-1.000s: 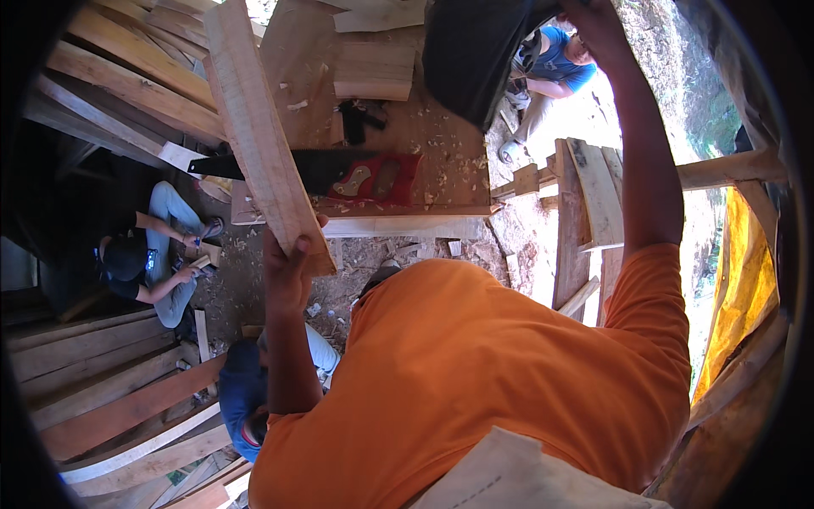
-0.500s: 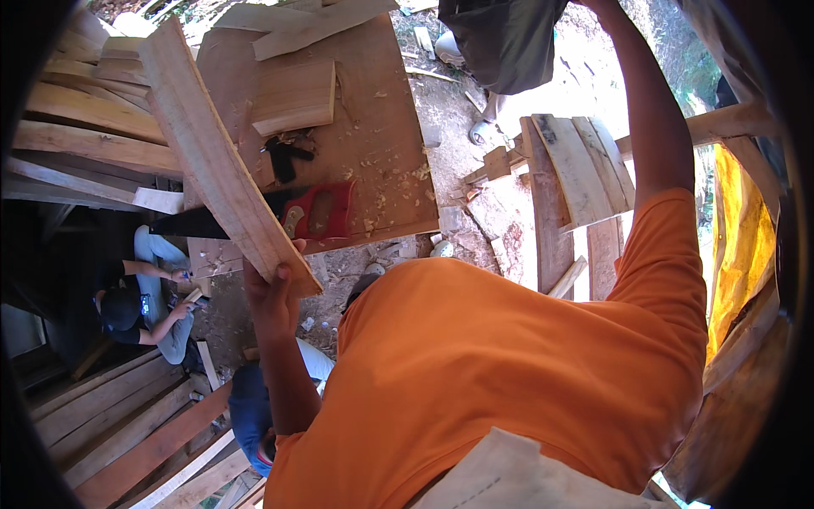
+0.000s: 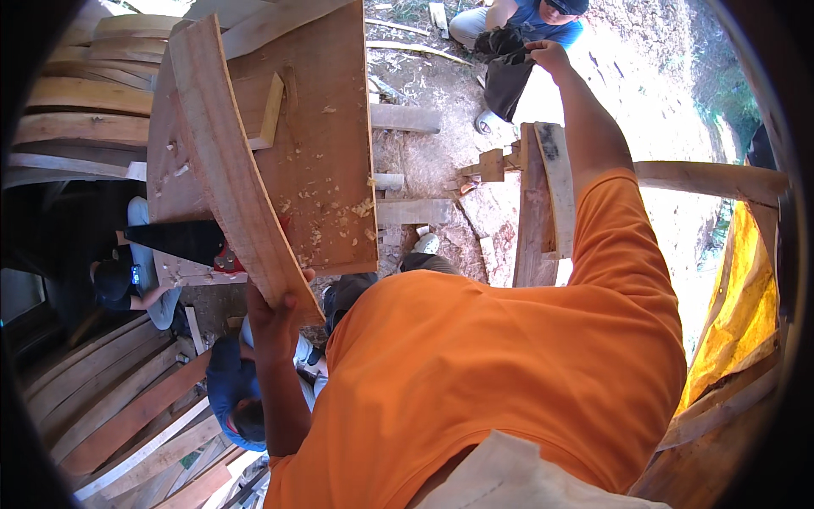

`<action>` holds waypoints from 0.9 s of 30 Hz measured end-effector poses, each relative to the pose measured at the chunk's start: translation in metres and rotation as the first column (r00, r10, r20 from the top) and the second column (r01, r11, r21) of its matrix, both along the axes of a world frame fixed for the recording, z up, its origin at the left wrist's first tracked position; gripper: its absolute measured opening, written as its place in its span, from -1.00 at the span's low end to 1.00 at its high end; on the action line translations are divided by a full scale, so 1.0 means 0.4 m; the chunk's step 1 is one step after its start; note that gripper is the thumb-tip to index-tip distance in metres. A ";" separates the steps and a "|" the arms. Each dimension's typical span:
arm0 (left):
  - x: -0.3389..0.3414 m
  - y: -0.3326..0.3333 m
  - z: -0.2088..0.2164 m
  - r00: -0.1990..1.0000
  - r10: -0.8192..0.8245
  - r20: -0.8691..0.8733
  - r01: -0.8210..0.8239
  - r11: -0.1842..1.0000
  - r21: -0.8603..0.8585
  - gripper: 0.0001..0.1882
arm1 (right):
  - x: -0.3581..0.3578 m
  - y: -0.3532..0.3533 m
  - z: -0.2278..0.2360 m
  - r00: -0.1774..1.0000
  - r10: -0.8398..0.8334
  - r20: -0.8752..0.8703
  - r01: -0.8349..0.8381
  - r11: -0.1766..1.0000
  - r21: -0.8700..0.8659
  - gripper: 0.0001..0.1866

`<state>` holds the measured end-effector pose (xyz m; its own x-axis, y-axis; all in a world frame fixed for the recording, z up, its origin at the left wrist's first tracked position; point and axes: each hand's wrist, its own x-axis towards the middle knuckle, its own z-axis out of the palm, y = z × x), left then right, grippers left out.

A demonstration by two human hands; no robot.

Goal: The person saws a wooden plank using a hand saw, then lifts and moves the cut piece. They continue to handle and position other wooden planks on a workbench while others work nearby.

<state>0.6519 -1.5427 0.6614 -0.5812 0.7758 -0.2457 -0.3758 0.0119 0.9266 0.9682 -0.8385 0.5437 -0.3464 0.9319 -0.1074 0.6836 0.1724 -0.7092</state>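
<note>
My left hand [image 3: 273, 316] grips the near end of a long pale wooden plank [image 3: 229, 161]. The plank slants up and to the left across a wide brown board [image 3: 326, 127] strewn with wood chips. My right arm in an orange sleeve reaches far up, and my right hand [image 3: 547, 55] is closed on a black bag-like thing [image 3: 507, 72] that hangs over the dirt ground. A handsaw [image 3: 191, 243] with a dark blade and a red handle lies at the board's near edge, partly behind the plank.
A small wood block [image 3: 271, 106] lies on the board. Curved planks [image 3: 85, 127] are stacked at left and lower left. People sit below: one in blue [image 3: 227, 390], one in a dark cap [image 3: 114, 280], another at the top [image 3: 526, 13]. Upright boards [image 3: 543, 204] and yellow sheeting [image 3: 738, 314] stand right.
The plank has swung more upright in my left hand. My right arm has stretched further out, and the black thing now looks smaller and further away. The view has shifted over the board.
</note>
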 end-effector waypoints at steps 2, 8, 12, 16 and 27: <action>0.029 0.005 0.023 0.999 0.029 0.018 -0.028 0.999 -0.026 -0.20 | -0.032 0.015 -0.062 0.998 -0.011 0.056 0.013 0.999 -0.043 -0.61; 0.103 0.079 0.058 0.997 -0.008 0.072 0.010 1.000 -0.021 -0.28 | 0.013 0.055 -0.141 0.988 -0.069 -0.139 0.054 0.993 -0.105 -0.56; 0.129 0.134 0.079 0.997 -0.053 -0.053 0.049 0.996 -0.078 -0.33 | -0.198 -0.285 -0.104 0.886 -0.006 -0.464 -0.156 0.938 -0.310 -0.52; 0.146 0.220 0.064 0.938 -0.284 -0.201 0.254 0.954 -0.161 -0.41 | -0.202 -0.756 0.144 0.662 0.244 -0.708 -0.584 0.760 -0.284 -0.33; 0.189 0.339 0.013 0.600 -0.783 -0.165 0.791 0.611 -0.027 -0.45 | -0.053 -1.252 0.314 0.573 -0.355 -0.738 0.036 0.911 -0.411 -0.37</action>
